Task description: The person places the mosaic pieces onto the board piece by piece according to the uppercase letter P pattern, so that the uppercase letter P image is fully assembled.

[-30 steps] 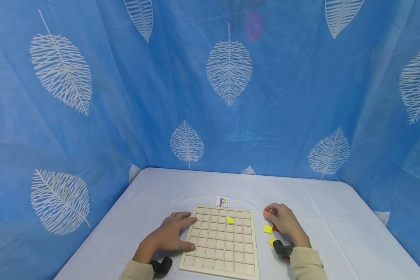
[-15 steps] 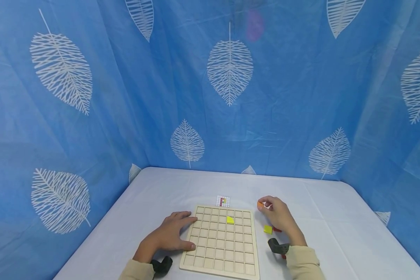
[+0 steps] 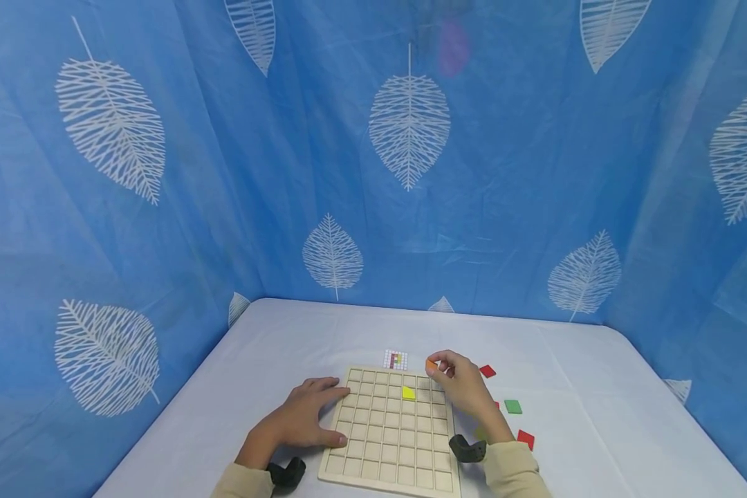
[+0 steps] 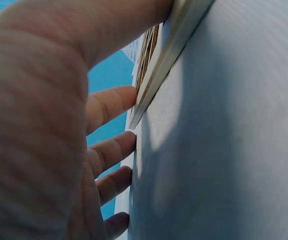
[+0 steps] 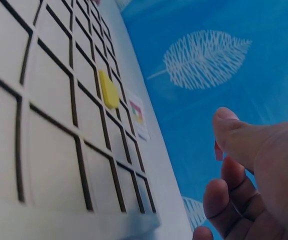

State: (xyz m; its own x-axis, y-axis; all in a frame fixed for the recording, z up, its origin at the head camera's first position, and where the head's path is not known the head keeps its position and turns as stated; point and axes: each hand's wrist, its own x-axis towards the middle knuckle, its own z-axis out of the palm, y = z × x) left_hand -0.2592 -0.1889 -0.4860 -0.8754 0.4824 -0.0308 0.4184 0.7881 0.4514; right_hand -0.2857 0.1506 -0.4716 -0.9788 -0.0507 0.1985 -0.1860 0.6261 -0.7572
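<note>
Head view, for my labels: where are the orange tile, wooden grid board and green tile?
Orange tile [image 3: 431, 365], head view: its visible face.
Wooden grid board [image 3: 392, 419], head view: bare cell near its middle.
Green tile [image 3: 513, 407], head view: middle of its top.

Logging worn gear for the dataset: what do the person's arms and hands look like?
Left hand and right hand: bare, no gloves. Left sleeve and right sleeve: plain beige. Beside each sleeve, a bent black device; no cables visible.

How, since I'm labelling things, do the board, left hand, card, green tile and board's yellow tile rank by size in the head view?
Board
Left hand
Card
Green tile and yellow tile: too alike to rank
</note>
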